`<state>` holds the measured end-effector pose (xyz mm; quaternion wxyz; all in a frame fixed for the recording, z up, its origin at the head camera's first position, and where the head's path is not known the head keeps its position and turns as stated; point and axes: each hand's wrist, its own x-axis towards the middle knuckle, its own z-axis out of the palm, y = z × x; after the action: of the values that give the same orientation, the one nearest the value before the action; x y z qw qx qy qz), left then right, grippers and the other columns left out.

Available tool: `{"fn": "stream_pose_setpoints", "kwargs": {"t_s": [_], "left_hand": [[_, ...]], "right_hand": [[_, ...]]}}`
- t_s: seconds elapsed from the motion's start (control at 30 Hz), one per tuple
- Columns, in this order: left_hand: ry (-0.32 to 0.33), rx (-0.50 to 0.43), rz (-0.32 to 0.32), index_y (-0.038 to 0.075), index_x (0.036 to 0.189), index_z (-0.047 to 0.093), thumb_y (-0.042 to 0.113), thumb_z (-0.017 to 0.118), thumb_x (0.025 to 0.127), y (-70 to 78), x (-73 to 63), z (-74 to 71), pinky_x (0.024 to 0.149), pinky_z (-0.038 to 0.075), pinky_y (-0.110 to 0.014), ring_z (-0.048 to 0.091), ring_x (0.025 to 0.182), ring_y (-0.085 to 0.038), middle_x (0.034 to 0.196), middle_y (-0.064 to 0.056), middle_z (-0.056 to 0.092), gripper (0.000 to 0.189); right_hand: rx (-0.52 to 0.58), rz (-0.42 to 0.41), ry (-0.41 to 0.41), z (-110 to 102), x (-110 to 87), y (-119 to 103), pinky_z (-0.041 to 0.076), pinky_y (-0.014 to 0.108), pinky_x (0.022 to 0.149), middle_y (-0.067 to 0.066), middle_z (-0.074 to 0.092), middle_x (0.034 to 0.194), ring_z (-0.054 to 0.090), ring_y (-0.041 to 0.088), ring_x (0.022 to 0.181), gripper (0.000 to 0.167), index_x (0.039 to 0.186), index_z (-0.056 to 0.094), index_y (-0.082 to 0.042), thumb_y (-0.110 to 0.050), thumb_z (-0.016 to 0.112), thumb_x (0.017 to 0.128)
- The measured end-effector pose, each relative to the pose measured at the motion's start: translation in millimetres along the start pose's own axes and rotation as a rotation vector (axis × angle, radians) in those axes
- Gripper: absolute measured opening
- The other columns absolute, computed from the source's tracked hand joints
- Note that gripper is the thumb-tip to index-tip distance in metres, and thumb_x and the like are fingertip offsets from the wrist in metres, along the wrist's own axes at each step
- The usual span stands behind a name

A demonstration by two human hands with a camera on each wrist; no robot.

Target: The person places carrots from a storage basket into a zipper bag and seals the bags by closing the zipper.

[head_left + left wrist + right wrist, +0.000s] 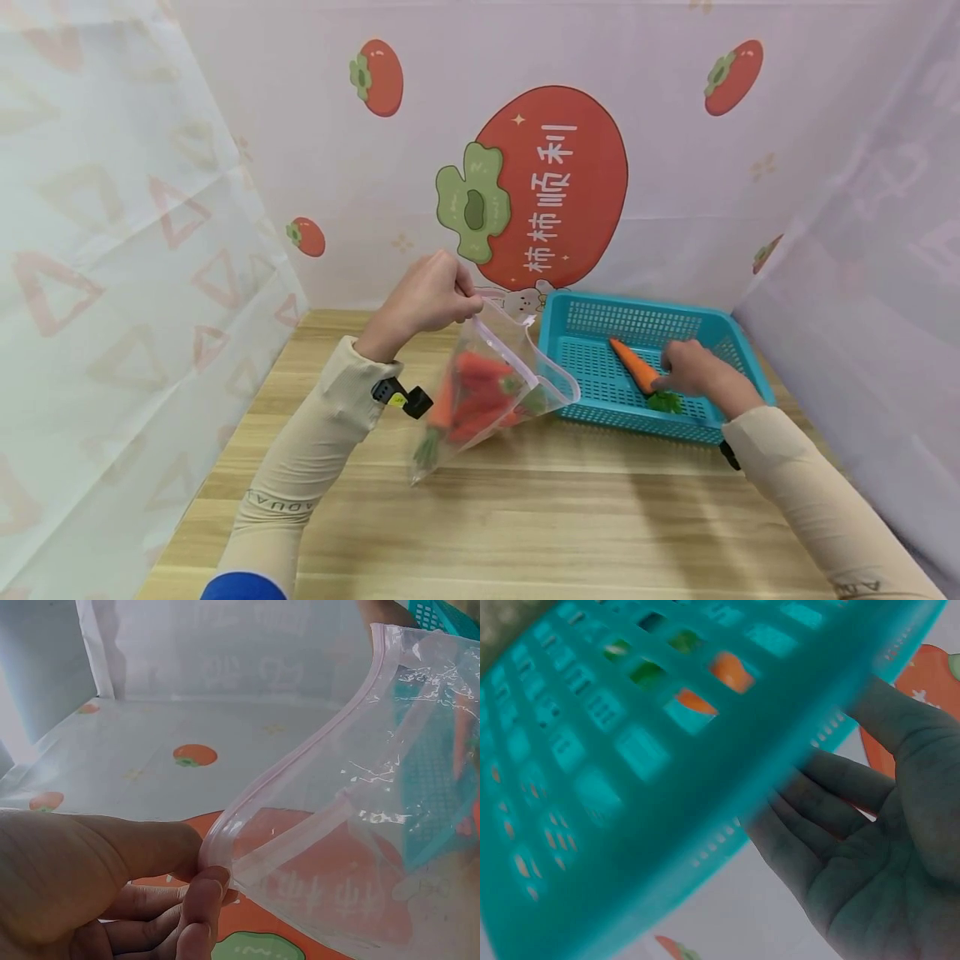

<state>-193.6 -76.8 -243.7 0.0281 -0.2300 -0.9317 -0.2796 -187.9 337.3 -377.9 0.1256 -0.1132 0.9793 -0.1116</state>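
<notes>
My left hand [431, 292] pinches the top edge of a clear zip bag [512, 357] between thumb and fingers. The bag hangs tilted with its mouth spread apart towards the right. Inside it lie several orange-red carrots [478, 402] with green tops, seen through the plastic. To the right, my right hand [693, 371] reaches over a blue basket [645, 303]. One carrot [633, 365] lies in there, its green top nearest me and the thumb close by that end. In the right wrist view, the fingers [836, 776] extend past the basket's rim, fingertips hidden behind it.
Everything is on a wood-grain table [525, 533]. A printed cloth wall [660, 167] with persimmon pictures rises behind the basket. Pale cloth sides [112, 292] stand at left and right, the right one near the basket's end.
</notes>
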Motion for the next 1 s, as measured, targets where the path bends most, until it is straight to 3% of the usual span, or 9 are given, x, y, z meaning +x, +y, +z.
{"fn": "stream_pose_setpoints", "kwargs": {"t_s": [0.1, 0.23, 0.33, 0.57, 0.8, 1.0], "left_hand": [[0.004, 0.0, 0.0, 0.012, 0.066, 0.079, 0.01, 0.067, 0.083, -1.3, -0.7, -0.1, 0.051, 0.034, -0.025, 0.054, 0.053, -0.011, 0.058, 0.002, 0.067, 0.021], [0.006, -0.003, 0.005, 0.011, 0.064, 0.077, 0.009, 0.066, 0.083, -3.3, -1.3, -0.3, 0.051, 0.033, -0.025, 0.05, 0.052, -0.01, 0.057, 0.002, 0.066, 0.022], [0.006, -0.004, 0.012, 0.01, 0.063, 0.076, 0.009, 0.065, 0.082, -3.7, -0.8, 0.3, 0.051, 0.032, -0.025, 0.048, 0.051, -0.01, 0.056, 0.002, 0.066, 0.022], [0.001, -0.002, 0.013, 0.008, 0.067, 0.079, 0.01, 0.065, 0.083, -0.5, 0.4, 0.0, 0.052, 0.034, -0.025, 0.052, 0.051, -0.01, 0.057, 0.002, 0.067, 0.021], [0.004, 0.008, 0.011, 0.01, 0.066, 0.078, 0.01, 0.065, 0.083, 1.2, 1.7, 0.7, 0.051, 0.033, -0.024, 0.052, 0.051, -0.009, 0.057, 0.003, 0.067, 0.022], [-0.001, 0.015, 0.008, 0.008, 0.067, 0.079, 0.01, 0.065, 0.084, 1.4, 2.2, 2.3, 0.052, 0.034, -0.025, 0.053, 0.051, -0.01, 0.057, 0.003, 0.068, 0.022]], "right_hand": [[0.022, 0.016, 0.008, 8, 4.3, 5, 0.03, 0.029, 0.056, -0.005, 0.027, 0.062, 0.028, 0.012, 0.055, 0.044, 0.064, 0.047, -0.015, -0.022, 0.077, 0.095], [0.013, 0.051, 0.011, 17, 8.3, 10, 0.038, 0.031, 0.058, 0.001, 0.046, 0.065, 0.043, 0.016, 0.06, 0.028, 0.078, 0.067, -0.004, -0.024, 0.076, 0.096], [0.005, 0.073, 0.015, 22, 10.6, 14, 0.039, 0.031, 0.059, 0.003, 0.048, 0.066, 0.045, 0.018, 0.061, 0.032, 0.078, 0.066, -0.002, -0.027, 0.075, 0.096], [0.017, 0.09, 0.058, 28, 16.0, 20, 0.031, 0.029, 0.055, -0.006, 0.026, 0.06, 0.03, 0.011, 0.053, 0.047, 0.061, 0.048, -0.016, -0.031, 0.076, 0.095], [0.049, 0.107, 0.057, 36, 20.7, 23, 0.039, 0.029, 0.055, 0.0, 0.046, 0.06, 0.044, 0.014, 0.055, 0.035, 0.076, 0.065, -0.003, -0.03, 0.075, 0.095], [0.07, 0.115, 0.066, 40, 21.5, 24, 0.039, 0.029, 0.055, 0.0, 0.045, 0.06, 0.044, 0.014, 0.054, 0.033, 0.074, 0.065, -0.003, -0.027, 0.074, 0.095]]}}
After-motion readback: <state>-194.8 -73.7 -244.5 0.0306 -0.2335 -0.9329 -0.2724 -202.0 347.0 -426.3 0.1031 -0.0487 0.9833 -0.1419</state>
